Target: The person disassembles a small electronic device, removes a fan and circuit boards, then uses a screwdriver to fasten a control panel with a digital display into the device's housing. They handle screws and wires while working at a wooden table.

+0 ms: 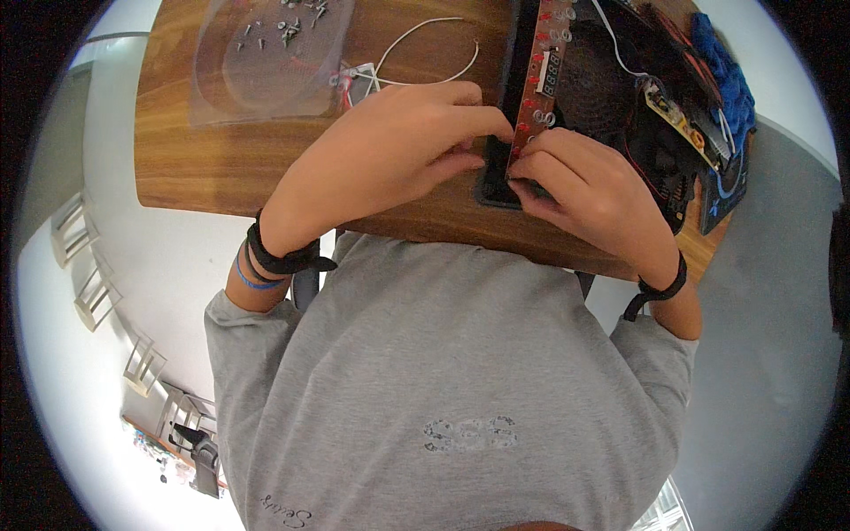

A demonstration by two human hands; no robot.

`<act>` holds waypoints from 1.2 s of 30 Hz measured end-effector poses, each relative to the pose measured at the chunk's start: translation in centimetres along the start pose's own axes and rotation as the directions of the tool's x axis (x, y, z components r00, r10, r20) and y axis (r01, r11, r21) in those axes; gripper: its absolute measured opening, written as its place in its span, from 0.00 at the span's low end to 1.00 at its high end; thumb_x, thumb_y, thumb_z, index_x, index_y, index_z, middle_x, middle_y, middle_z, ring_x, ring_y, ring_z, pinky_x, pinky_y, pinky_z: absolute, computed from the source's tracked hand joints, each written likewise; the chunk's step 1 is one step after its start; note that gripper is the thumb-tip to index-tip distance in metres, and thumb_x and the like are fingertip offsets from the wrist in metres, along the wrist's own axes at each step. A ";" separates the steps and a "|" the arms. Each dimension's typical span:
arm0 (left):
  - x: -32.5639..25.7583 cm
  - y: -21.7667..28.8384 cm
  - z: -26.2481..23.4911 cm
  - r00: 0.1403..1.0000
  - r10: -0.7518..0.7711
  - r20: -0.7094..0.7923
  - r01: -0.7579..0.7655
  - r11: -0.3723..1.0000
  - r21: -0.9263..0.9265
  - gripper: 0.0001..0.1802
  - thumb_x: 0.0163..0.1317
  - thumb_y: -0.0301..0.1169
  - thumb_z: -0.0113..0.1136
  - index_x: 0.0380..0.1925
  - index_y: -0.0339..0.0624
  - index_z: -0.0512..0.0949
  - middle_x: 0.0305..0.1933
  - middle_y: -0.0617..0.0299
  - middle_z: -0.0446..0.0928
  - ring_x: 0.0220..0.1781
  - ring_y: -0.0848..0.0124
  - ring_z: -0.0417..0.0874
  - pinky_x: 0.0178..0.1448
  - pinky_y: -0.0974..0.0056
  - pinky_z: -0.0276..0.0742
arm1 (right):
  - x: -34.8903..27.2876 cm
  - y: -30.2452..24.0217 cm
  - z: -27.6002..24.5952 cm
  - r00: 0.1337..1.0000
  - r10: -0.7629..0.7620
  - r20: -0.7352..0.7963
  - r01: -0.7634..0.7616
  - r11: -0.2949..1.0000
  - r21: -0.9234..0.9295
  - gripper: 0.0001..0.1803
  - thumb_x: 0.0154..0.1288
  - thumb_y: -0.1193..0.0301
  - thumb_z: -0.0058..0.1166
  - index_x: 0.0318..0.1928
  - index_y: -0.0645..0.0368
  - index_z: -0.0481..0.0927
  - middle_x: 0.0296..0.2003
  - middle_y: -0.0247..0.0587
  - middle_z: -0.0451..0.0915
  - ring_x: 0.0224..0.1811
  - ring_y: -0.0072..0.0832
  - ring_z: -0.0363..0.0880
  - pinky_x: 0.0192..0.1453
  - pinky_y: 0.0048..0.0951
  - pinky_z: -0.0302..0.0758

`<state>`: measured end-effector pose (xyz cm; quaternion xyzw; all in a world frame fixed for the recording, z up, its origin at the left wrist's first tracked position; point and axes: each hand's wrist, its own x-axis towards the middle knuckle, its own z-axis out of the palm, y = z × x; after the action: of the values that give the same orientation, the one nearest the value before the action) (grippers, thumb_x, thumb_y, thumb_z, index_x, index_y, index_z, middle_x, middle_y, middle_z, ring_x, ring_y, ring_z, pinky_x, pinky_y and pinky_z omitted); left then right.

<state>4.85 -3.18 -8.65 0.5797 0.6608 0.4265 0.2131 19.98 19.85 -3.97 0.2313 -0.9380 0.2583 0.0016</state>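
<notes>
A long, narrow reddish-brown circuit board (529,115) with a small digit display and several pale rings lies along the left side of an opened black appliance housing (498,181). My right hand (589,181) is closed at the board's near end, its thumb and fingers pinching there. The fingertips partly cover that end. Just left of it is my left hand (412,133), its index finger stretched to the board's left edge. Its thumb is apart from the index finger, and nothing shows between them.
Loose screws (290,31) lie on a clear plastic sheet (257,97) at the far left of the wooden table (168,159). Beside it is a thin white cable (421,81). A yellow-edged board (677,119) with wires and a blue cloth (722,71) are at the right.
</notes>
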 end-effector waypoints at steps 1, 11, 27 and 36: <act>-0.1 -0.2 0.1 1.000 0.003 -0.003 -0.003 1.000 -0.007 0.18 0.69 0.26 0.75 0.58 0.45 0.86 0.45 0.53 0.81 0.45 0.49 0.88 0.49 0.48 0.84 | 0.1 -0.1 0.1 1.000 0.002 0.006 -0.002 1.000 0.000 0.15 0.61 0.74 0.74 0.45 0.59 0.82 0.42 0.44 0.81 0.45 0.45 0.88 0.50 0.43 0.88; -0.1 -0.7 0.4 1.000 0.022 -0.015 -0.022 1.000 0.007 0.20 0.71 0.28 0.73 0.61 0.42 0.83 0.50 0.52 0.82 0.50 0.46 0.88 0.52 0.47 0.85 | 0.8 -0.5 -0.1 0.994 0.047 0.094 -0.046 0.999 -0.015 0.14 0.63 0.73 0.71 0.45 0.60 0.80 0.43 0.45 0.80 0.47 0.46 0.87 0.51 0.44 0.88; 0.0 -1.1 0.1 0.996 0.041 0.079 -0.044 0.998 0.035 0.20 0.69 0.30 0.74 0.59 0.38 0.85 0.50 0.50 0.84 0.52 0.44 0.89 0.56 0.45 0.85 | 1.0 -1.3 0.1 0.995 0.027 0.101 -0.012 0.989 -0.149 0.11 0.66 0.74 0.61 0.48 0.63 0.81 0.51 0.50 0.84 0.49 0.46 0.88 0.53 0.42 0.89; 0.2 -0.8 -0.4 0.996 0.027 0.088 -0.033 0.997 0.067 0.20 0.68 0.31 0.75 0.57 0.41 0.83 0.50 0.50 0.83 0.53 0.43 0.89 0.56 0.45 0.86 | 1.3 -1.4 -0.1 0.991 0.052 0.124 -0.037 0.992 -0.123 0.10 0.66 0.75 0.61 0.46 0.64 0.80 0.45 0.48 0.81 0.49 0.44 0.88 0.52 0.41 0.89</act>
<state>4.08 -3.08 -9.02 0.6146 0.6562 0.3812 0.2151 19.46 18.28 -3.02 0.2257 -0.9550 0.1858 -0.0496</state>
